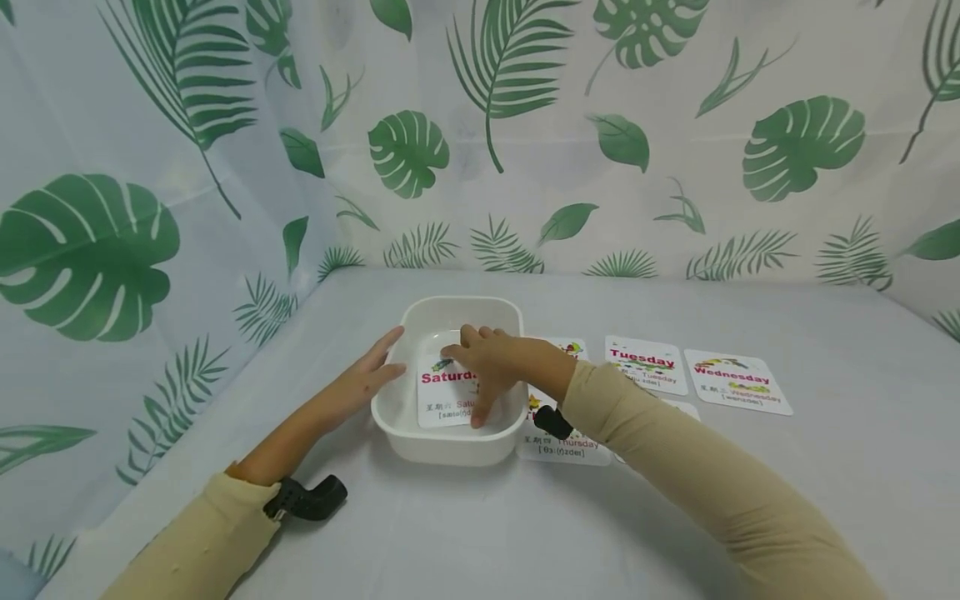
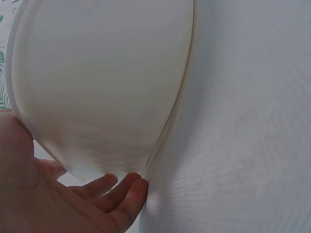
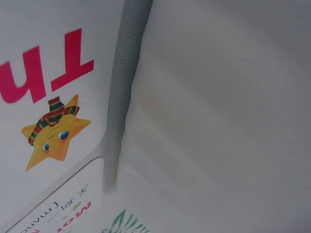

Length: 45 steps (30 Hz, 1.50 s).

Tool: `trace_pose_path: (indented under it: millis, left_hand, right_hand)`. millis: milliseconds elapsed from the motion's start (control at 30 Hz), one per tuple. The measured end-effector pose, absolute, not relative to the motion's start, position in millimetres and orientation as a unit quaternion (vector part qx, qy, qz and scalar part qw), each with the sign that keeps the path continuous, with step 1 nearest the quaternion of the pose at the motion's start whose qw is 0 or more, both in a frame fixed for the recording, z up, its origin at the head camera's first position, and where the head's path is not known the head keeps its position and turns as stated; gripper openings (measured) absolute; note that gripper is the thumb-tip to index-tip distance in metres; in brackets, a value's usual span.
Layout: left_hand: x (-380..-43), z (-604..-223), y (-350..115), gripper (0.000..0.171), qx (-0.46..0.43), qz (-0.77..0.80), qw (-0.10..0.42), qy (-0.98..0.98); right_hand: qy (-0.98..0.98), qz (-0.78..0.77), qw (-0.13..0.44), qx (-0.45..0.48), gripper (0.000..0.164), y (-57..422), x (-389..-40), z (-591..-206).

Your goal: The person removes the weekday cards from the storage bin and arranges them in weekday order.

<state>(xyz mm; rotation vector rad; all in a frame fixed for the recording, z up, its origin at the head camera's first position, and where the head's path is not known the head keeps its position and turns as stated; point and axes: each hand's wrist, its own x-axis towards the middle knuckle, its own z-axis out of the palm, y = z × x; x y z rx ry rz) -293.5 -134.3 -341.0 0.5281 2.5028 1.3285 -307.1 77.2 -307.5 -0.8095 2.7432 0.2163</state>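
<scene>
A white plastic tub stands on the table, with a Saturday word card inside it. My right hand reaches into the tub and grips this card, thumb at its lower edge and fingers towards its upper edge; the hand covers the card's right part. Against the tub's outer left side rests my left hand, its fingers relaxed. In the left wrist view the left hand's fingers touch the tub's wall. The right wrist view shows the tub's wall but not the right hand.
Right of the tub lie a Thursday card, a Tuesday card and a Wednesday card, with others partly hidden by the right arm. The Thursday card lies close against the tub. A leaf-patterned curtain closes off the back and left.
</scene>
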Motion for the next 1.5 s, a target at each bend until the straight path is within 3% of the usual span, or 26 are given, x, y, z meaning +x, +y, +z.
trace_pose_path:
  millis: [400,667,1033,1500]
  left_hand:
    - [-293.7,-340.8,-133.9,0.063,0.179,0.458,0.128,0.861]
    - [-293.9,-340.9,-134.4,0.063,0.184,0.454,0.125,0.863]
    - [-295.4,-342.6,-135.9,0.063,0.186,0.452,0.13,0.863]
    - [-294.9,-343.1,-135.1,0.064,0.18,0.455,0.126,0.863]
  right_hand:
    - [0.947,0.114,0.132,-0.268,0.097,76.6,-300.6,-309.0]
    - [0.947,0.159,0.152,-0.234,0.1,71.5,-301.3,-314.8]
    - [0.95,0.082,0.21,-0.218,0.099,68.8,-301.7,-313.9]
    - [0.953,0.057,0.217,-0.206,0.087,66.9,-298.0,-306.9]
